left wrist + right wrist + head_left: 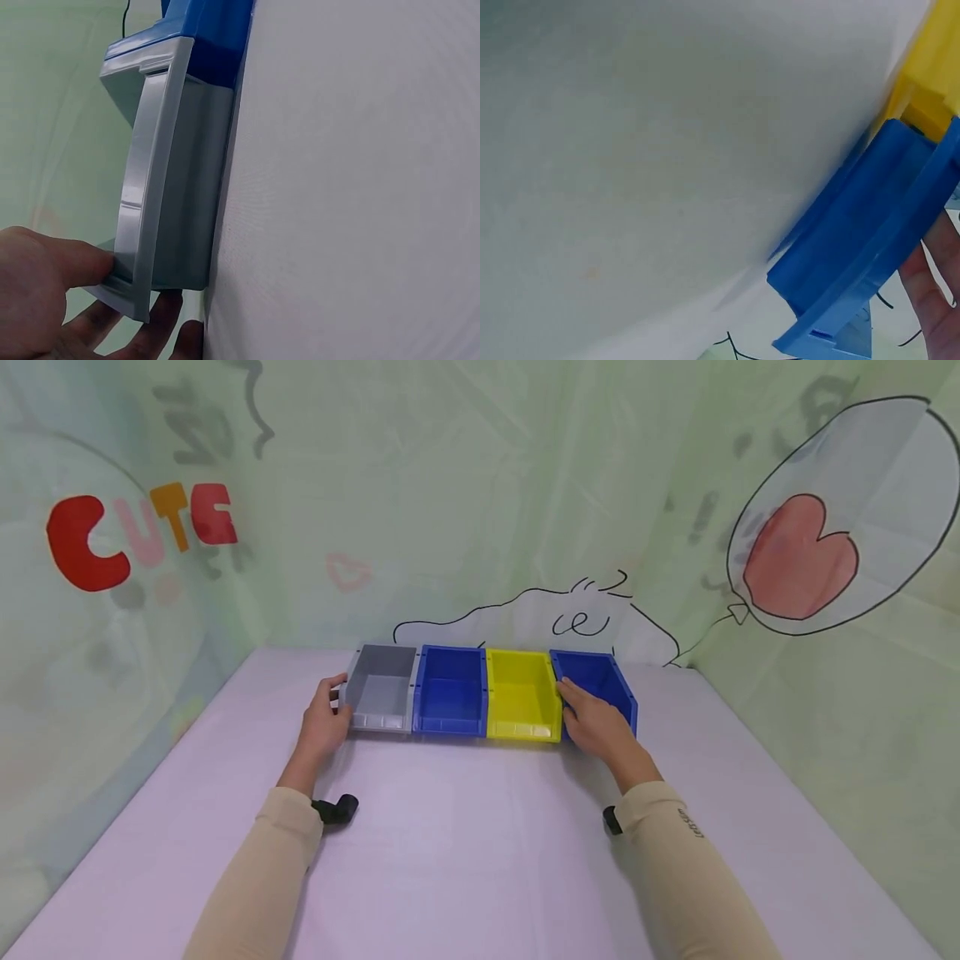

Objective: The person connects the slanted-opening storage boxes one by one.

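Observation:
Four-sided open-front storage bins stand side by side in a row: a grey bin [384, 662], a blue bin [452, 665], a yellow bin [522, 667] and, at the right end, another blue bin [598, 668], which looks slightly angled. My left hand [326, 725] grips the grey bin's outer side; the left wrist view shows the thumb on its rim and fingers below, outside. Reaching over the right-end blue bin, my right hand [598, 725] holds its left wall beside the yellow bin. Fingers [924, 289] show behind that bin's front in the right wrist view, their tips hidden.
The bins stand toward the back of a pale table [465, 852]. Behind it hangs a light green curtain [450, 485] with drawn letters, a balloon and outlines. Black straps with small devices [337, 810] sit at both wrists.

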A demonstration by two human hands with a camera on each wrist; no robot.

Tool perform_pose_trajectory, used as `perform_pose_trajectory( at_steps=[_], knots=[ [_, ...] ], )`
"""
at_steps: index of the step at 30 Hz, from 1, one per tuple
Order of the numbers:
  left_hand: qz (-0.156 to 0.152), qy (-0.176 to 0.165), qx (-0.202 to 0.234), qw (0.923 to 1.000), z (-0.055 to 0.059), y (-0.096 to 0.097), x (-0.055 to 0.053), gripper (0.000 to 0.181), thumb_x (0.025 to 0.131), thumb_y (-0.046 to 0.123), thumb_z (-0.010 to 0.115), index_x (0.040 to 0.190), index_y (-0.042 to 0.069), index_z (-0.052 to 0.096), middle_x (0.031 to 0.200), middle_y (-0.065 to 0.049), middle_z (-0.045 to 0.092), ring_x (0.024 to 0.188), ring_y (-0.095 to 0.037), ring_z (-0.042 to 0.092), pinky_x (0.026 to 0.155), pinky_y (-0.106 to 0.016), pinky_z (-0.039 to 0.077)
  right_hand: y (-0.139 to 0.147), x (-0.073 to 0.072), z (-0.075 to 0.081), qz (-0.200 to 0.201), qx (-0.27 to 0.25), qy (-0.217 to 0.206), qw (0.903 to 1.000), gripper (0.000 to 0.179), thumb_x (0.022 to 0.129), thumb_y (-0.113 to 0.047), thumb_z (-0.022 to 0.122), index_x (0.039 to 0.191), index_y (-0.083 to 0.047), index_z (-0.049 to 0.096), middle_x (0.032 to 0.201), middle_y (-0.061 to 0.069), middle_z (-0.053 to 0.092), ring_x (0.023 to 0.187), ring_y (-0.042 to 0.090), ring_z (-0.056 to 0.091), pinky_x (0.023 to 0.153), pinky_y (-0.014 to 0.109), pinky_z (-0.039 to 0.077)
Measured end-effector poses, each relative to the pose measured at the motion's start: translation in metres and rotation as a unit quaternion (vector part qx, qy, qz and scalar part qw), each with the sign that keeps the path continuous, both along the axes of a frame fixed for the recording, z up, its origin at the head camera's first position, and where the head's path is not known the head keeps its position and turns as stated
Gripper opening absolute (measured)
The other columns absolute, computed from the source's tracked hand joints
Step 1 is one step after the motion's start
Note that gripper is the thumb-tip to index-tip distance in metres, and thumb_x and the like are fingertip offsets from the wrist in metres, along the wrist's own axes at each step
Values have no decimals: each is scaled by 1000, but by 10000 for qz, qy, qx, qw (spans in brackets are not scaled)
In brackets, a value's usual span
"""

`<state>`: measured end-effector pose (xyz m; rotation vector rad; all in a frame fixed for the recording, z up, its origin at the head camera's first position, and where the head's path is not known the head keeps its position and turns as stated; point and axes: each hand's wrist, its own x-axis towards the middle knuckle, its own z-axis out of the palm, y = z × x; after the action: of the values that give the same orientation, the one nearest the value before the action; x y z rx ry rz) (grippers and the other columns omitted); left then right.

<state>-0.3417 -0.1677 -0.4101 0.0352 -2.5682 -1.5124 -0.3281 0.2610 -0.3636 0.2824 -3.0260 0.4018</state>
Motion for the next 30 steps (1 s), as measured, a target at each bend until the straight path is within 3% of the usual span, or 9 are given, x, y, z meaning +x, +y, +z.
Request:
perform_pose_trajectory(
  at_steps=[4, 8, 13, 17, 22, 27, 30],
  knots=[
    [-36, -108, -43, 9999, 0, -1, 4, 60, 105, 9, 42, 163, 15, 27, 157, -28, 40, 135, -45, 51, 107, -54, 47, -2, 1, -1, -70, 98, -202, 9997, 55, 110, -21, 34, 164, -11, 28, 171, 9, 25, 152, 45, 31, 121, 59, 30],
    [52, -82, -8, 10000, 3, -2, 7, 59, 106, 9, 42, 163, 15, 27, 157, -28, 39, 135, -45, 50, 107, -55, 47, -6, 0, 1, 7, 80, -130, 9999, 55, 111, -23, 34, 164, -10, 28, 171, 11, 25, 153, 43, 30, 122, 58, 28],
    [52, -49, 2, 10000, 4, -2, 5, 59, 105, 8, 41, 163, 14, 27, 157, -28, 39, 135, -46, 50, 107, -55, 46, -9, -2, 4, 178, 625, 113, 9978, 61, 107, -30, 35, 161, -2, 30, 168, 17, 30, 149, 44, 37, 120, 60, 33],
    [63, -122, 23, 9999, 0, -1, 2, 60, 105, 8, 42, 163, 15, 27, 157, -27, 39, 136, -46, 50, 109, -55, 46, -10, -4, 3, 201, 891, 77, 9958, 64, 107, -35, 35, 161, -1, 31, 168, 19, 31, 148, 45, 39, 119, 62, 33],
    [129, -68, 17, 9999, -2, -4, -2, 59, 105, 7, 41, 162, 14, 27, 156, -28, 39, 135, -46, 50, 107, -55, 46, -11, -9, 5, 114, 515, -236, 9983, 66, 107, -38, 36, 163, -4, 27, 170, 18, 26, 150, 46, 34, 121, 62, 29],
    [-21, -113, -63, 9999, -6, -1, -3, 60, 105, 6, 43, 162, 12, 27, 155, -29, 41, 133, -46, 51, 104, -54, 49, -6, -10, 6, -79, 217, -659, 9976, 70, 107, -40, 43, 165, -8, 21, 171, 19, 22, 151, 48, 30, 122, 63, 26],
    [-100, -184, -179, 9996, -8, 2, -3, 60, 104, 7, 45, 162, 12, 28, 155, -29, 41, 134, -46, 52, 105, -55, 48, 0, -10, 6, -122, 136, -707, 9973, 73, 106, -41, 46, 165, -7, 20, 169, 21, 24, 152, 48, 29, 122, 63, 25]
  ],
)
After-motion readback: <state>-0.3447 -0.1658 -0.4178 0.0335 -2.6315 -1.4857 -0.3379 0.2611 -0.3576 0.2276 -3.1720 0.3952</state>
